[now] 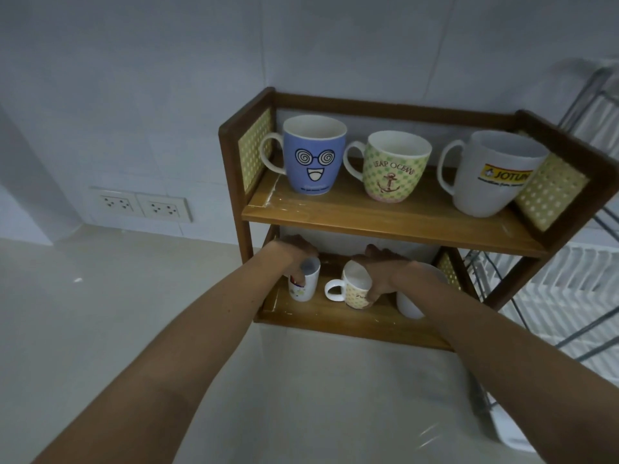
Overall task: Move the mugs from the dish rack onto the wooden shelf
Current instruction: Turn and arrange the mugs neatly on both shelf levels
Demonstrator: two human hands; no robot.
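The wooden shelf (395, 217) stands against the wall with two levels. Its top level carries a blue cartoon-face mug (313, 155), a green dotted anchor mug (392, 167) and a white logo mug (489, 175). On the lower level my left hand (294, 254) grips the rim of a small white printed mug (303, 284). My right hand (382, 267) holds a yellow-patterned mug with a white handle (351, 286). A plain white mug (410, 304) stands behind my right forearm, mostly hidden.
The wire dish rack (569, 286) with white slats stands right of the shelf. A pale counter (100, 313) spreads to the left and front. Two wall sockets (140, 205) sit on the tiled wall at the left.
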